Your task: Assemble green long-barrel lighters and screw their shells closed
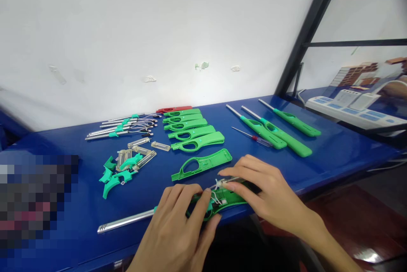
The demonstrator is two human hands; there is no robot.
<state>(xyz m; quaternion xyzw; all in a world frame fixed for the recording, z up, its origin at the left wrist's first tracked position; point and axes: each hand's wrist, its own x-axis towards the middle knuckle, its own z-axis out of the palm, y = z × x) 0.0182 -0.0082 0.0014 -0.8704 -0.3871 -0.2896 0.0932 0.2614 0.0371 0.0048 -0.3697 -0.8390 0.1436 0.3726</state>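
Note:
Near the table's front edge lies an open green lighter casing half point(234, 197) with a long metal tube point(127, 221) pointing left. My left hand point(178, 215) is closed around the front of this casing, by the trigger opening. White wires point(216, 198) and a small dark part show inside. Between thumb and fingers of my right hand point(262, 183) is a clear fuel tank point(229, 180) with a white valve end, held just above the casing. My fingers hide part of the tank. Just beyond sits a loose green casing half point(206, 164), inner side up.
Several green casing halves point(199, 141) and a red one point(174, 109) lie in a row. Left are metal tubes with wires point(108, 132), clear tanks point(160, 146) and teal triggers point(116, 181). Assembled lighters point(288, 136) and a screwdriver point(254, 138) lie right. A power strip point(352, 109) stands beyond.

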